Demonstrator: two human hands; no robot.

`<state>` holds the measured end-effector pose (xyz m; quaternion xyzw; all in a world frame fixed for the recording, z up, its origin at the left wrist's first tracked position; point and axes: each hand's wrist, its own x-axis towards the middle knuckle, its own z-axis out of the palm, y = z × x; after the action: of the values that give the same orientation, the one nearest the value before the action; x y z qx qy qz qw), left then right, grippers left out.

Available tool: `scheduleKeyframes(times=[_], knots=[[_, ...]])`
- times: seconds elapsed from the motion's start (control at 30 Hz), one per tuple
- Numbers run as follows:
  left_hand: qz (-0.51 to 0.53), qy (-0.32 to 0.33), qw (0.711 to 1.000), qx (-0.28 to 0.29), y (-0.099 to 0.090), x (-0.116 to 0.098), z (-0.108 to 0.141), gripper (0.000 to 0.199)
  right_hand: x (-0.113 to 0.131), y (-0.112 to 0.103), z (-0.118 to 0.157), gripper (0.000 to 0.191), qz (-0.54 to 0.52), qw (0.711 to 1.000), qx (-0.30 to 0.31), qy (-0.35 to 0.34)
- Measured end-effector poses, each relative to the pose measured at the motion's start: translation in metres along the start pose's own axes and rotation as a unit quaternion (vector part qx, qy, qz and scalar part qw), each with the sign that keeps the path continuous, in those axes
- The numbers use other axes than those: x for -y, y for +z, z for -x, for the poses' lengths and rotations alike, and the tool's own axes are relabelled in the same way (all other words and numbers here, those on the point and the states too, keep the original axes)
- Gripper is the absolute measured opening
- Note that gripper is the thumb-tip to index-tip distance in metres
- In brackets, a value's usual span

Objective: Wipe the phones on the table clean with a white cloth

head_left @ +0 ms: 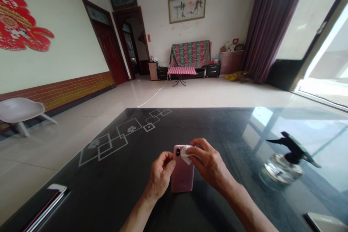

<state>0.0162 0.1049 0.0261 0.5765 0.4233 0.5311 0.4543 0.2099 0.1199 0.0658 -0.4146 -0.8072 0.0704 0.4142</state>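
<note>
A pink smartphone (182,177) is held upright over the dark glossy table, its back and camera bump facing me. My left hand (161,174) grips its left edge between thumb and fingers. In my right hand (208,157) is a folded white cloth or tissue (186,155), pressed against the upper back of the phone beside the camera. The fingers of the right hand are closed around the cloth, and part of the phone's top right corner is hidden behind them.
On the table (114,181), a clear spray bottle (284,166) with a black trigger head stands to the right. A flat pale object (324,222) lies at the lower right corner, and a stack of flat phone-like things (49,208) at the lower left. A white chair (20,110) is beyond the left edge.
</note>
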Motion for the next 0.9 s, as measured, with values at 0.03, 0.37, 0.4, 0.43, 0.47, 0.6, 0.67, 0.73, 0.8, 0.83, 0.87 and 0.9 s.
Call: scheduleKeyframes(times=[0.03, 0.37, 0.4, 0.43, 0.47, 0.6, 0.67, 0.73, 0.8, 0.83, 0.87, 0.9], knots=[[-0.001, -0.002, 1.0, -0.002, 0.0, 0.0, 0.0, 0.021, 0.0, 0.001, -0.003, 0.016, -0.002, 1.0, -0.005, -0.004], [0.02, -0.082, 0.995, -0.058, -0.003, 0.019, -0.01, 0.019, -0.025, 0.02, -0.012, 0.014, -0.05, 0.992, -0.089, 0.074], [0.019, -0.087, 0.994, -0.062, -0.003, 0.022, -0.011, 0.019, -0.027, 0.02, -0.009, 0.016, -0.045, 0.994, -0.078, 0.069], [0.02, -0.09, 0.994, -0.066, -0.003, 0.023, -0.012, 0.019, -0.027, 0.022, -0.006, 0.017, -0.039, 0.995, -0.062, 0.061], [0.022, -0.091, 0.993, -0.069, -0.003, 0.024, -0.013, 0.019, -0.026, 0.024, -0.002, 0.018, -0.03, 0.997, -0.041, 0.053], [0.029, -0.095, 0.993, -0.071, -0.001, 0.025, -0.014, 0.023, -0.012, 0.038, 0.01, 0.021, 0.029, 0.999, 0.027, 0.03], [0.03, -0.094, 0.993, -0.069, -0.001, 0.025, -0.013, 0.026, -0.004, 0.044, 0.016, 0.022, 0.062, 0.997, 0.04, 0.013], [0.025, -0.081, 0.994, -0.063, 0.0, 0.024, -0.012, 0.027, 0.002, 0.049, 0.02, 0.023, 0.079, 0.996, 0.038, -0.01], [0.016, -0.061, 0.996, -0.057, 0.0, 0.023, -0.012, 0.026, 0.005, 0.05, 0.019, 0.024, 0.081, 0.996, 0.027, -0.026], [0.014, -0.052, 0.997, -0.056, 0.001, 0.023, -0.011, 0.026, 0.005, 0.05, 0.017, 0.024, 0.079, 0.996, 0.02, -0.029], [0.013, -0.048, 0.997, -0.056, 0.001, 0.022, -0.011, 0.026, 0.004, 0.049, 0.013, 0.023, 0.077, 0.997, 0.01, -0.029], [0.014, -0.048, 0.997, -0.057, 0.001, 0.02, -0.01, 0.026, 0.003, 0.048, 0.009, 0.023, 0.072, 0.997, 0.001, -0.028]])
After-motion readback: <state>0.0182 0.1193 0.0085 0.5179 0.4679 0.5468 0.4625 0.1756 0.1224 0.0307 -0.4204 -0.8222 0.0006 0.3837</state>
